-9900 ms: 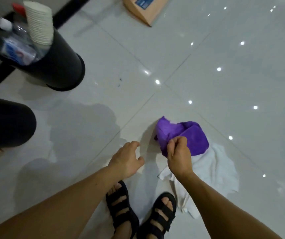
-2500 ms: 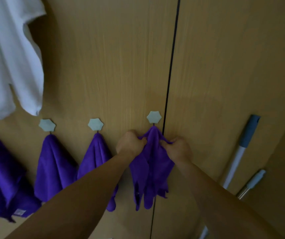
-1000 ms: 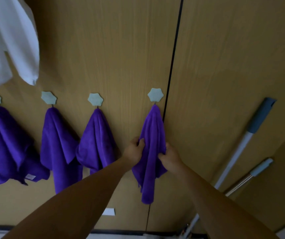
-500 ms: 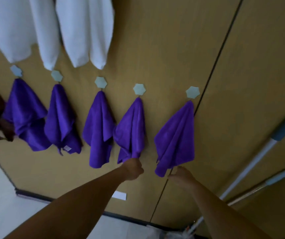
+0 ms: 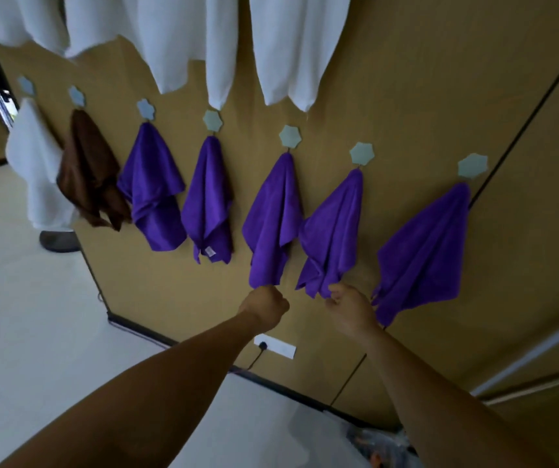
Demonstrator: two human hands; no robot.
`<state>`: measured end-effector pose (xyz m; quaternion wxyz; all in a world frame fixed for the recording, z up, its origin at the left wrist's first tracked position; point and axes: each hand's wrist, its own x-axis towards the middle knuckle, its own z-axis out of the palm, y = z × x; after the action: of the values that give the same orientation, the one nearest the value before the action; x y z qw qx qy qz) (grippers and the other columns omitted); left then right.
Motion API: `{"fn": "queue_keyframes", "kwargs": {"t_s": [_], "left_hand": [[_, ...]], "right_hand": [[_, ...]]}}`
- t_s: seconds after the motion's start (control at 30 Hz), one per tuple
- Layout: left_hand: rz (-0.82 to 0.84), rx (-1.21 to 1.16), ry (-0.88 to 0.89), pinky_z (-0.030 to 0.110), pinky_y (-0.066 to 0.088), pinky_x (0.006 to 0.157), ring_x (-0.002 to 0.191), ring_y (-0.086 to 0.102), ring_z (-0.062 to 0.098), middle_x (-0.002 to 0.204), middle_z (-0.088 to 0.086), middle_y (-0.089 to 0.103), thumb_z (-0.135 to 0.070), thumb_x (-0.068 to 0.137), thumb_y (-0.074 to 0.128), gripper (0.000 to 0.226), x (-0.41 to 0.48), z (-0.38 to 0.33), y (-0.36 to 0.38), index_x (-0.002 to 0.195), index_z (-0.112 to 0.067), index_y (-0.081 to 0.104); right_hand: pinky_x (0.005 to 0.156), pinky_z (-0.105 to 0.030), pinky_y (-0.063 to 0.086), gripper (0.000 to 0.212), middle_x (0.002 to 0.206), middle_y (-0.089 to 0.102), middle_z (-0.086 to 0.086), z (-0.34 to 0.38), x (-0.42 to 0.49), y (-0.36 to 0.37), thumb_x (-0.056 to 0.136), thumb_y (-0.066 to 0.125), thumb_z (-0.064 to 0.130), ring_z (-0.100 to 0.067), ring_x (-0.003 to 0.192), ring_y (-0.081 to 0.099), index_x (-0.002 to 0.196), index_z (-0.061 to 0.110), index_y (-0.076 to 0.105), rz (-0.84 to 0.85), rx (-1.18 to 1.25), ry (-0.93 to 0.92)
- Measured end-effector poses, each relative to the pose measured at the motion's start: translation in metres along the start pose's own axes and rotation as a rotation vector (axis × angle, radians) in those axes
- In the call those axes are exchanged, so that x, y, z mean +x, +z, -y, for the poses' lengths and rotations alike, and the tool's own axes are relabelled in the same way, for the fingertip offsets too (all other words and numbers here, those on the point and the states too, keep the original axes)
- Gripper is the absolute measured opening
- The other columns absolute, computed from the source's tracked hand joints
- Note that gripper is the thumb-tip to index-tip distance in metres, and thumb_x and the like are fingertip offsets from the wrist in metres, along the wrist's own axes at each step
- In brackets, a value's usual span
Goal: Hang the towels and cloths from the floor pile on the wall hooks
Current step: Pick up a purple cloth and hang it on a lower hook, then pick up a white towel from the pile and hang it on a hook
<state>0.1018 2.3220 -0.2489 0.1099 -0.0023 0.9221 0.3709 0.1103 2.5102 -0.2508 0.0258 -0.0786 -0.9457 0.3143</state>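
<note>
Purple cloths (image 5: 423, 248) hang in a row on the wall (image 5: 406, 79) hooks (image 5: 290, 136). My left hand (image 5: 266, 307) grips the middle cloth (image 5: 274, 224) by its lower tip; my right hand (image 5: 350, 307) pinches the bottom corner of the fourth cloth (image 5: 334, 231).

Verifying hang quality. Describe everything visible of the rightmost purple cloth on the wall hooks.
The rightmost purple cloth looks like soft plush microfibre, plain deep purple, with no tag showing. It hangs bunched at one point from a pale blue-green star-shaped wall hook, beside the dark seam between the tan wood-look panels. It fans out wider downward against the panel, with long folds and pointed corners along its lower edge. Its lower left corner lies by the right hand; contact cannot be told.
</note>
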Motion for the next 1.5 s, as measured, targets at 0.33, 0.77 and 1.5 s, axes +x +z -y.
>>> {"fn": "queue_keyframes", "kwargs": {"t_s": [0.33, 0.77, 1.5], "left_hand": [[-0.13, -0.371, -0.166, 0.021, 0.039, 0.05, 0.064, 0.057, 0.014, 0.081, 0.002, 0.061, -0.048, 0.078, 0.069, 0.045, 0.099, -0.06, 0.058, 0.097, -0.007, 0.061], [-0.205, -0.733, -0.253, 0.019, 0.036, 0.048, 0.051, 0.047, 0.009, 0.052, -0.004, 0.056, 0.003, 0.071, 0.056, 0.028, 0.124, -0.028, 0.074, 0.053, -0.019, 0.054], [0.014, -0.206, -0.382, 0.024, 0.039, 0.088, 0.121, 0.05, 0.026, 0.132, 0.013, 0.053, -0.012, 0.098, 0.041, 0.031, 0.05, 0.106, 0.03, 0.122, -0.001, 0.057]], "right_hand": [[0.09, -0.028, 0.046, 0.031, 0.116, 0.067, -0.007, -0.03, 0.066, 0.028, 0.09, 0.054, 0.009, -0.025, 0.108, 0.062, 0.118, 0.015, 0.063, 0.004, 0.181, -0.022], [0.093, -0.041, 0.049, 0.039, 0.121, 0.064, -0.004, -0.04, 0.086, 0.056, 0.089, 0.059, 0.012, -0.023, 0.109, 0.06, 0.127, 0.017, 0.058, -0.046, 0.282, -0.041], [0.087, -0.037, 0.051, 0.028, 0.109, 0.067, -0.008, 0.003, 0.06, 0.119, 0.085, 0.052, 0.021, -0.028, 0.101, 0.061, 0.107, 0.006, 0.063, 0.565, -0.149, -0.063]]}}
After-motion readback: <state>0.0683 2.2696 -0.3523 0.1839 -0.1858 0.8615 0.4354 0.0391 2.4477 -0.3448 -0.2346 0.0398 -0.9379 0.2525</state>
